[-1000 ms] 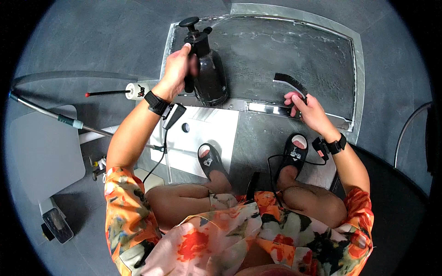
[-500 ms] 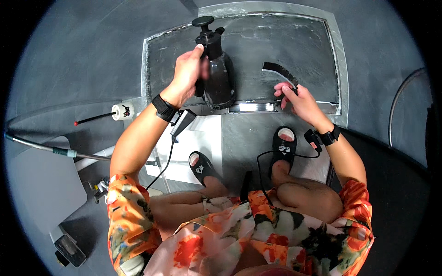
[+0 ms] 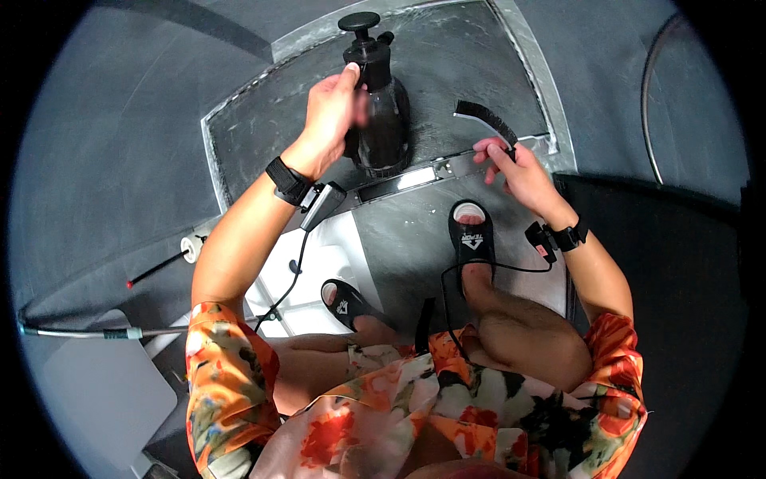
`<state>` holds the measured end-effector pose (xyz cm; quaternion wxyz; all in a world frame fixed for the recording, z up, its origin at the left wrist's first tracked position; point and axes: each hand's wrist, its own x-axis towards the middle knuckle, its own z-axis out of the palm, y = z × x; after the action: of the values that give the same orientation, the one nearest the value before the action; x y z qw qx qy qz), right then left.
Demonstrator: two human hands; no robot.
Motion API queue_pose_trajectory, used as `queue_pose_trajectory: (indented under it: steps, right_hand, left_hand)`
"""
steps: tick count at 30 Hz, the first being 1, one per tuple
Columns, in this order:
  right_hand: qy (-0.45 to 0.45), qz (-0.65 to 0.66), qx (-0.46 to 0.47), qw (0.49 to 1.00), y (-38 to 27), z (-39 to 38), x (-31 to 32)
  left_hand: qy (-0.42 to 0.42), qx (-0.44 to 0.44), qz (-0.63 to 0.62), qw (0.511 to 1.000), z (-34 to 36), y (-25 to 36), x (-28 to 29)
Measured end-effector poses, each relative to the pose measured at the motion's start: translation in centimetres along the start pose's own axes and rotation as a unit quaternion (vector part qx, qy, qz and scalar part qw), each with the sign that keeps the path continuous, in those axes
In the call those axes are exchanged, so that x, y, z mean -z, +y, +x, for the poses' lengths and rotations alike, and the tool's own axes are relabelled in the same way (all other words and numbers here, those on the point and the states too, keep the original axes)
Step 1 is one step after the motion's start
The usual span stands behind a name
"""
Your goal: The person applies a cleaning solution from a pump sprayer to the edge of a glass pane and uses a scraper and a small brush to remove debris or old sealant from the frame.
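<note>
My left hand (image 3: pixel 327 116) grips the black pump sprayer (image 3: pixel 380 132) by its handle, fingers wrapped round it. The upright bottle is over the middle of a wet dark rectangular panel (image 3: pixel 279 112) with whitish streaks. My right hand (image 3: pixel 515 176) holds a curved black-bristled brush (image 3: pixel 483 116) with a pale strip, above the panel's right part near its front edge. A metal strip with a bright insert (image 3: pixel 399 180) runs along that edge, below both hands. Whether the sprayer's base rests on the panel I cannot tell.
My sandalled feet (image 3: pixel 471 239) are on grey and white flooring (image 3: pixel 391 239). At left are a white cylinder with a red-tipped rod (image 3: pixel 191 249), a metal pole (image 3: pixel 96 332) and a grey board (image 3: pixel 96 383). A curved hose (image 3: pixel 650 96) is at the right wall.
The view has turned, so the panel appears tilted and further left. The sprayer in my left hand has moved from the panel's left part toward its middle. My right hand still holds the brush.
</note>
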<state>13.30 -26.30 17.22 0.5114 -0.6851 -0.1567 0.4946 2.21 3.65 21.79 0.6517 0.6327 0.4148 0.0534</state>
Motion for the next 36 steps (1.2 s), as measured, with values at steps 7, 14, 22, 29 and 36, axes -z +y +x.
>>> queue_pose_trajectory:
  steps: [7, 14, 22, 29, 36]
  right_hand:
    - [0.031, 0.062, -0.021, 0.997, 3.5, -1.5, 2.6]
    - [0.042, 0.09, -0.043, 0.994, 5.8, -2.4, 3.9]
    - [0.053, 0.11, -0.037, 0.992, 11.8, -1.2, 4.8]
    - [0.109, 0.138, -0.087, 0.981, 11.7, -1.2, 5.9]
    - [0.166, 0.139, -0.082, 0.973, 12.7, -0.1, 7.0]
  left_hand:
    - [-0.05, 0.011, -0.03, 0.998, 3.5, -0.1, -5.3]
    - [-0.085, 0.03, -0.031, 0.995, 5.7, -0.8, -9.4]
    - [-0.113, 0.045, 0.041, 0.992, 7.8, -4.2, -13.6]
    - [-0.14, 0.071, 0.092, 0.983, 5.9, -4.4, -13.9]
    - [-0.179, 0.072, 0.138, 0.971, 2.4, -3.9, -14.4]
